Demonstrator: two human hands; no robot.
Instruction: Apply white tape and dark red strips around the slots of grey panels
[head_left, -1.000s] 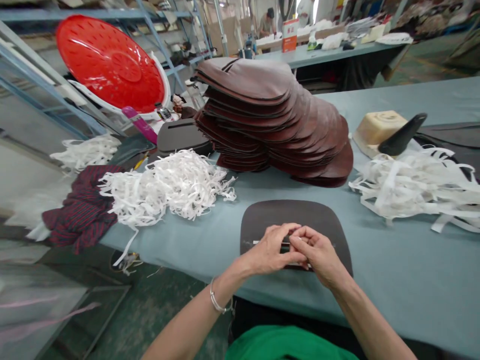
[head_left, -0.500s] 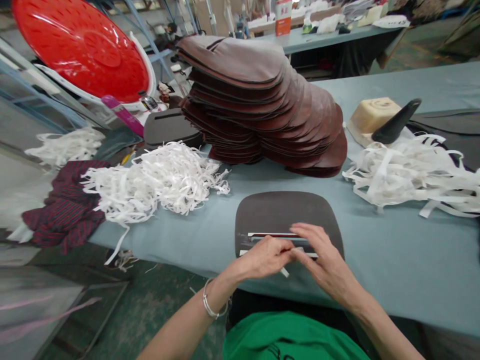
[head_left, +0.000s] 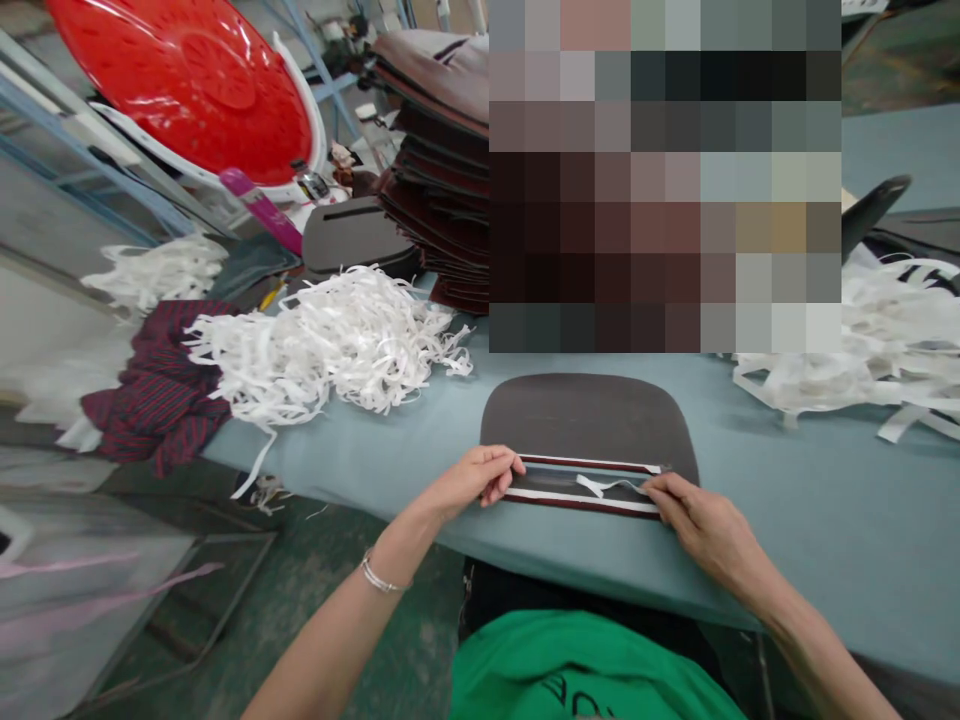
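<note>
A dark grey rounded panel (head_left: 589, 412) lies on the table before me, with a long slot near its front edge. White tape edged with dark red runs along both long sides of the slot. My right hand (head_left: 701, 512) pinches the end of a thin white strip (head_left: 592, 486) at the slot's right end; the strip curls loosely over the slot. At the slot's left end, my left hand (head_left: 487, 475) has its fingers curled closed; what they hold, if anything, is hidden.
White strips form a pile (head_left: 352, 345) on the left and another pile (head_left: 817, 370) on the right. Brown leather pieces (head_left: 439, 190) are stacked behind, partly covered by a pixelated block. A striped cloth (head_left: 161, 385) and a red basin (head_left: 202, 80) are at the left.
My hands were together over the middle of the slot. They have moved apart to its two ends, and a loose strip now trails from my right hand. The view has shifted slightly right.
</note>
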